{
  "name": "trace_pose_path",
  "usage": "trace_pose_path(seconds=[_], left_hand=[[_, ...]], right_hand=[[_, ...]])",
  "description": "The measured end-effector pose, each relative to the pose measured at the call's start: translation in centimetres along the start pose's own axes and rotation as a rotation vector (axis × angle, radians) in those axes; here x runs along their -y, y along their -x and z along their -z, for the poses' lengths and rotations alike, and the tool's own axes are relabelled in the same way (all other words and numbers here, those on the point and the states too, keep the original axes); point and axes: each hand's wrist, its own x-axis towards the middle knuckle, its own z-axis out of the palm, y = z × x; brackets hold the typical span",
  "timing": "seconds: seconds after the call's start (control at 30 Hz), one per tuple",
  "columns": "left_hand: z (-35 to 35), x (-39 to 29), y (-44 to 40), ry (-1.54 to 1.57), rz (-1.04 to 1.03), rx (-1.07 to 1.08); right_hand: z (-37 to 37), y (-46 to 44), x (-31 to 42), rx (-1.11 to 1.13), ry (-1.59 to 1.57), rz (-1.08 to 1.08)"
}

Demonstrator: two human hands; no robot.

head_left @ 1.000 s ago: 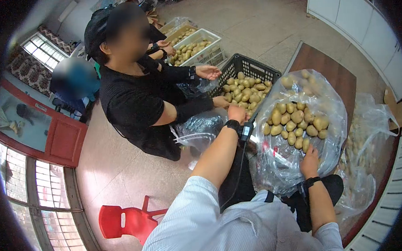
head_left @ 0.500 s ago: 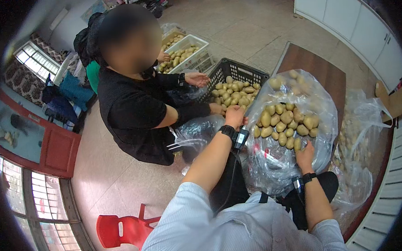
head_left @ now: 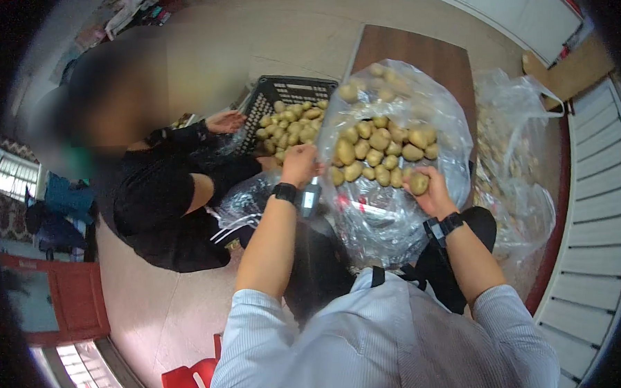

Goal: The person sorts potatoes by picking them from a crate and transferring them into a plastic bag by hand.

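My right hand is closed around a potato at the near edge of a heap of potatoes. The heap lies in a large clear plastic bag, spread over a brown tabletop. My left hand is between the bag's left edge and a black crate of potatoes. Its fingers are curled together, and what they grip is hidden. Both my wrists wear dark bands with small devices.
To my left sits a person in black, one hand by the crate and clear plastic on the lap. More plastic bags lie at right beside a white slatted radiator. A red chair stands at lower left.
My right hand has taken a potato from the heap's near edge and lifted it slightly. The whole view has shifted, with the table and crate now further left and higher in the picture.
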Motion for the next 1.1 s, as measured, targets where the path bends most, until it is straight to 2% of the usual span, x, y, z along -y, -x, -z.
trace_pose_path(seconds=[0.07, 0.17, 0.2, 0.3, 0.57, 0.7, 0.8, 0.97, 1.1], left_hand=[[-0.8, -0.6, 0.7, -0.041, 0.03, -0.023], [-1.0, -0.4, 0.5, -0.081, 0.066, 0.068], [-0.9, -0.1, 0.1, -0.074, 0.076, 0.109], [-1.2, 0.2, -0.5, -0.132, 0.116, 0.154], [-3.2, -0.4, 0.8, -0.205, 0.172, 0.288], [-3.9, -0.4, 1.3, -0.272, 0.283, 0.374], [-4.6, -0.3, 1.9, -0.27, 0.307, 0.45], [-5.3, -1.1, 3.1, -0.208, 0.34, 0.582], [-4.7, -0.4, 2.4, -0.247, 0.287, 0.63]], right_hand=[[-0.9, 0.6, 0.0, 0.067, -0.131, -0.147], [-1.7, 0.7, -0.7, 0.1, -0.158, -0.193], [-1.9, 0.7, -0.9, 0.089, -0.164, -0.19], [-3.0, 1.0, -1.2, 0.266, 0.002, -0.153], [-6.5, 2.6, -2.1, 0.328, 0.242, -0.14], [-8.0, 2.9, -2.5, 0.377, 0.449, -0.171], [-9.2, 3.2, -3.1, 0.42, 0.425, -0.061], [-10.1, 3.3, -2.8, 0.501, 0.355, -0.051], [-9.6, 3.0, -2.8, 0.431, 0.513, -0.007]])
